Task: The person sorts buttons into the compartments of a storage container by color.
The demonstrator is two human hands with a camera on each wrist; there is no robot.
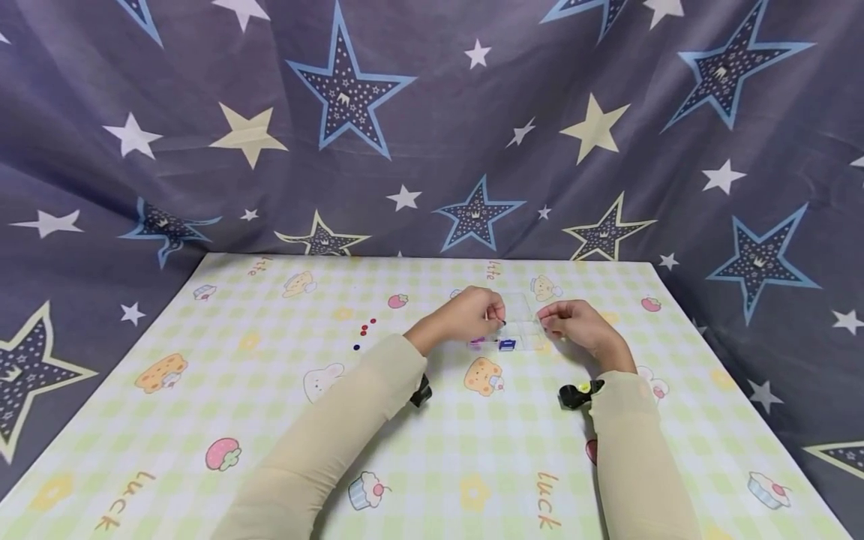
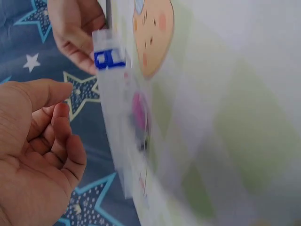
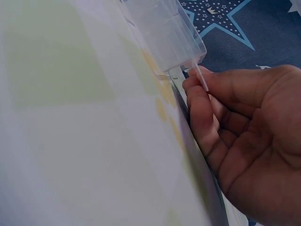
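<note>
A clear plastic box [image 1: 533, 341] with compartments lies on the table, its lid raised at the back. Inside show a blue piece [image 1: 507, 345] and a purple piece [image 1: 477, 343]. My left hand [image 1: 472, 313] hovers over the box, fingers bent, with a small dark disc [image 1: 503, 322] at its fingertips in the head view; in the left wrist view the disc does not show. At the box's right end, my right hand [image 1: 574, 324] pinches a thin clear edge [image 3: 202, 77] between thumb and fingers.
Left of the box lie several small discs: red ones [image 1: 364, 328] and a dark blue one [image 1: 356, 347]. A checked cloth [image 1: 418, 435] with printed cartoons covers the table. Behind hangs a dark star-patterned curtain [image 1: 432, 135].
</note>
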